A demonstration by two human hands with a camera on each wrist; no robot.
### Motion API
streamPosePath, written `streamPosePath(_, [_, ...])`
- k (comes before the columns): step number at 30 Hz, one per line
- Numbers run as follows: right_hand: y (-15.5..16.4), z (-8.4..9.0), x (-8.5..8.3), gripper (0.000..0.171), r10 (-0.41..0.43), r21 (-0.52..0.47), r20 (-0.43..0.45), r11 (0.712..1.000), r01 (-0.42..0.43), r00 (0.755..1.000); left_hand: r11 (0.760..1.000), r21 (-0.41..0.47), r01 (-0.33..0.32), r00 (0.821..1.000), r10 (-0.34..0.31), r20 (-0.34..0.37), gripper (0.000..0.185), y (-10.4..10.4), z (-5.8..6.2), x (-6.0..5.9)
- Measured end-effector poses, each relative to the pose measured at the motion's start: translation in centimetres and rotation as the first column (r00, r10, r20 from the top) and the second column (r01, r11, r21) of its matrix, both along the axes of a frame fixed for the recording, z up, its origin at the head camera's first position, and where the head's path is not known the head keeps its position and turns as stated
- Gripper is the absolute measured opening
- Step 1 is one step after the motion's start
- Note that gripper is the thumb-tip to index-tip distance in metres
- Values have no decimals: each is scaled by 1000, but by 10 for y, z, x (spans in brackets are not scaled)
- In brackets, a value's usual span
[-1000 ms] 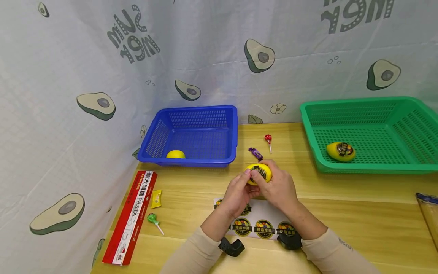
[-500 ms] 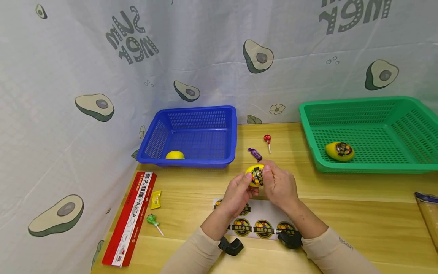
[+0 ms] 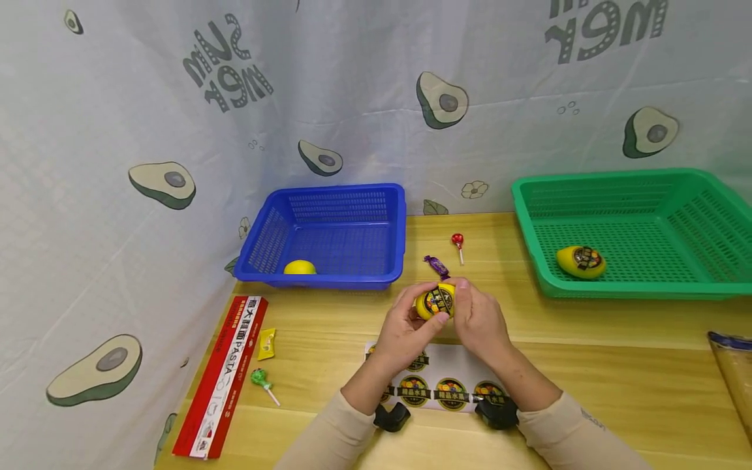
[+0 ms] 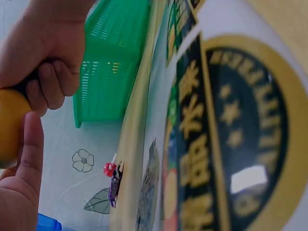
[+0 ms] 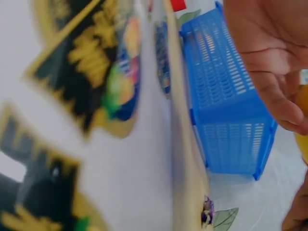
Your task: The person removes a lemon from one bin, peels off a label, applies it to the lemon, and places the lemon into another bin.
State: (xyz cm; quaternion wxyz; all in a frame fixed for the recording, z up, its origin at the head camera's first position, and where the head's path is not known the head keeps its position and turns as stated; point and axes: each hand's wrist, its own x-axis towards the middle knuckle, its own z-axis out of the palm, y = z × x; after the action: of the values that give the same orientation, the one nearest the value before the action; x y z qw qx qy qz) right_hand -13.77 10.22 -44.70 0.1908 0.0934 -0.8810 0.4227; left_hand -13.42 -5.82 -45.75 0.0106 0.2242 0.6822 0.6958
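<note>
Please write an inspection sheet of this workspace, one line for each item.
Surface: wooden table.
Job's things: yellow lemon with sticker, held above sticker sheet; plain lemon in blue basket; stickered lemon in green basket.
Clutter: pasta box, yellow candy, green lollipop, red lollipop, purple candy.
Hands: left hand and right hand both grip the yellow lemon.
Cables: nothing seen.
Surroundings: avocado-print curtain.

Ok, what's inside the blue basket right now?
One plain yellow lemon lies at the front left of the blue basket. No sticker shows on its visible side. The front wall hides its underside and a strip of the floor.
</note>
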Motion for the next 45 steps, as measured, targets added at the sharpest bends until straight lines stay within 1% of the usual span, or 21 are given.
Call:
streamPosePath(2, [0,3,1,48,19,-25,97,1000,-17,995,1000,11,-4,1000,4,17,48,-1,1,-1])
streamPosePath(4, [2,6,2,54,42,-52,206,998,-32,978,1000,13,-11,999,10,35,49,-3,0,-3])
streamPosePath(5, [3,7,4,55,42,-58,247,998,-29,968,1000,14,-10,999,9,43,49,-3,0,-4])
streamPosePath(8, [10,9,11,54,21,-47,340,999,-6,940,999,-31,-27,998,29,58,48,-4,-2,-6])
streamPosePath(11, [26,9,22,52,-27,-37,384,998,45,923,997,-69,-44,997,48,58,48,-2,-5,-6])
streamPosePath(15, [55,9,36,57,-127,-50,400,986,160,908,995,-76,-60,995,65,69,48,0,-8,-5])
streamPosePath(18, [78,11,43,61,-222,-69,389,961,268,894,995,-82,-63,994,70,87,48,1,-8,-4])
streamPosePath(20, [94,12,46,65,-276,-89,396,938,335,876,995,-83,-57,993,65,100,49,1,-8,-3])
streamPosePath(22, [110,15,46,69,-320,-111,414,911,396,852,995,-90,-50,992,59,107,49,2,-9,-3])
streamPosePath(25, [135,20,44,73,-366,-156,449,866,475,815,995,-91,-38,992,49,115,50,2,-9,-3])
streamPosePath(27, [151,23,41,75,-387,-176,465,841,511,797,996,-87,-30,992,41,121,50,2,-9,-3])
streamPosePath(28, [157,24,40,75,-392,-184,471,832,523,790,996,-86,-28,991,39,125,50,2,-8,-3])
streamPosePath(30, [169,24,37,76,-399,-185,481,824,536,781,997,-78,-22,991,33,132,50,3,-8,-2])
streamPosePath(34, [185,24,30,79,-404,-166,509,821,547,760,998,-60,-6,989,15,146,51,4,-8,-3])
streamPosePath(37, [190,21,28,80,-404,-163,536,811,561,741,998,-60,-4,991,12,135,50,5,-8,-3])
streamPosePath(39, [191,17,27,80,-401,-167,547,808,565,735,998,-67,-10,993,18,116,49,6,-8,-4])
streamPosePath(41, [191,14,26,81,-407,-166,552,801,575,728,994,-108,-29,995,39,87,49,7,-7,-4])
streamPosePath(43, [190,11,25,81,-416,-169,546,795,582,727,986,-160,-45,997,54,54,48,10,-5,-6])
streamPosePath(45, [189,9,23,80,-426,-176,537,787,591,728,973,-223,-52,998,57,15,48,14,1,-10])
